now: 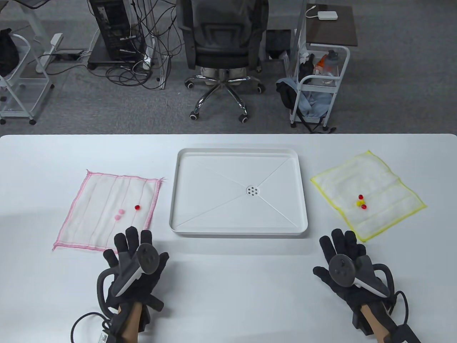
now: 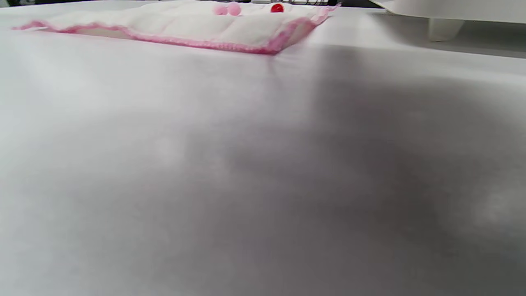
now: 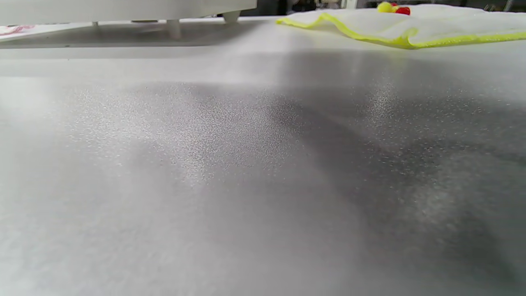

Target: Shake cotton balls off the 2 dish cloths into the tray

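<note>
A white dish cloth with pink trim (image 1: 107, 209) (image 2: 185, 24) lies flat left of the white tray (image 1: 185, 193). On it sit two pink cotton balls (image 1: 119, 214) (image 2: 227, 9) and a red one (image 1: 137, 207) (image 2: 277, 8). A yellow-trimmed cloth (image 1: 369, 194) (image 3: 370, 24) lies right of the tray with red and yellow balls (image 1: 361, 202) (image 3: 392, 7) clustered on it. My left hand (image 1: 134, 255) rests flat on the table, fingers spread, fingertips at the pink cloth's near edge. My right hand (image 1: 344, 259) lies flat just below the yellow cloth's near corner. Both hold nothing.
The tray has a small drain (image 1: 252, 190) at its centre and stands on short feet (image 2: 441, 28). Beyond the table's far edge are an office chair (image 1: 223, 53), a trolley (image 1: 319, 85) and cables on the floor.
</note>
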`<action>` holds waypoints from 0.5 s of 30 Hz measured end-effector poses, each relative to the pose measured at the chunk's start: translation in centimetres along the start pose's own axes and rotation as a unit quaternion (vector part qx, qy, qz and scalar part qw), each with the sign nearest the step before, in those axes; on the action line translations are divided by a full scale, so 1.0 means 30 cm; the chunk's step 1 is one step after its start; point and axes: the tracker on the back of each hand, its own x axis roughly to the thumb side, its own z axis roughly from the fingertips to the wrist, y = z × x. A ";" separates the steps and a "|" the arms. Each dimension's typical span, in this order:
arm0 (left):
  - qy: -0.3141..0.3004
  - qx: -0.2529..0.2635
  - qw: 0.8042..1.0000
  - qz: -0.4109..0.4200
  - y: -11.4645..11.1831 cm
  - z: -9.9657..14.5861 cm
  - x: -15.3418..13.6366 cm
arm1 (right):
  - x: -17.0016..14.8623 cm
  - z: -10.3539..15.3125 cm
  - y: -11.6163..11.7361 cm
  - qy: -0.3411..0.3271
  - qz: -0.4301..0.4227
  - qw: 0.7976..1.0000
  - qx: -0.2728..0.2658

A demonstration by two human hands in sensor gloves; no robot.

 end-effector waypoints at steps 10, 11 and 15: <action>0.040 -0.120 0.992 0.015 -0.048 -0.120 -0.073 | -0.005 -0.001 -0.001 0.009 -0.002 1.000 0.003; 0.039 -0.131 0.991 0.013 -0.056 -0.124 -0.074 | -0.005 -0.001 -0.002 0.010 -0.002 1.000 0.003; 0.040 -0.160 0.986 0.006 -0.081 -0.136 -0.077 | -0.006 0.000 -0.002 0.014 0.001 1.000 0.002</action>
